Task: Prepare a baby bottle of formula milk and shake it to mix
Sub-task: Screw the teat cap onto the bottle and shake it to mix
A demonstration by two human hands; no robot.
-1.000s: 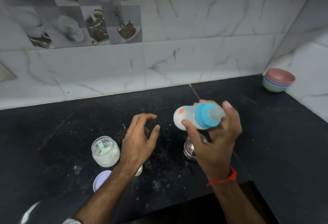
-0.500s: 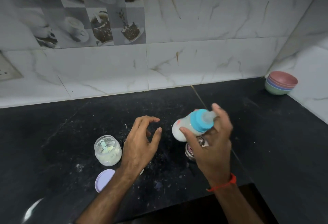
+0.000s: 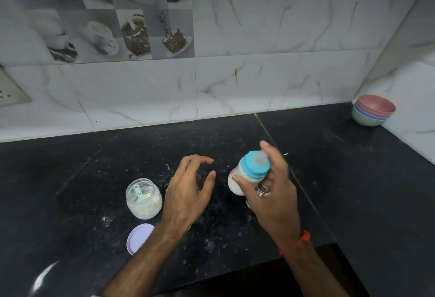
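My right hand (image 3: 270,193) grips a small baby bottle (image 3: 244,174) filled with white milk, its blue collar and clear teat pointing up and toward me, held above the black counter. A metal cup is mostly hidden under that hand. My left hand (image 3: 188,193) hovers empty to the left of the bottle, fingers curled apart. Left of that hand stands an open clear jar of formula powder (image 3: 144,199) with a light green scoop inside. The jar's lilac lid (image 3: 138,237) lies flat on the counter in front of it.
The black stone counter (image 3: 353,179) carries scattered powder specks. A stack of coloured bowls (image 3: 373,113) sits in the far right corner against the marble wall tiles. The counter's front edge drops off at the lower right.
The bottle has swung from lying almost sideways to nearly upright and has come lower in my right hand. My left hand stays hovering, empty.
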